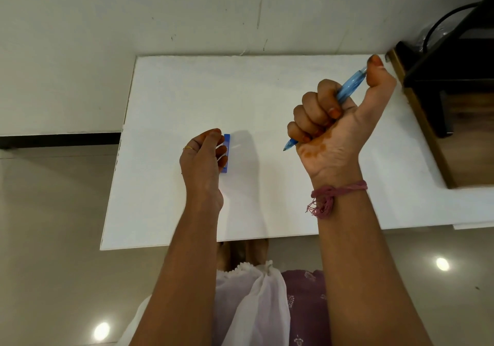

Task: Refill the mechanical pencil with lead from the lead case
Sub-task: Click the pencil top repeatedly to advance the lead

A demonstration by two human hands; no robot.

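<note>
A translucent blue mechanical pencil point(350, 84) runs through my right hand point(331, 121), which is closed in a fist around its barrel above the white table point(267, 92). Its tip pokes out below the fist toward the left, and my thumb rests on its top end. A small blue lead case point(226, 153) is at the table's middle, held by the curled fingers of my left hand point(203, 158). Most of the case is hidden behind that hand.
The white table ends at a near edge point(213, 241) and a left edge point(120, 145). A wooden unit with dark equipment and a black cable point(449, 78) stands at the right. A pale wall rises behind the table, and tiled floor lies to the left.
</note>
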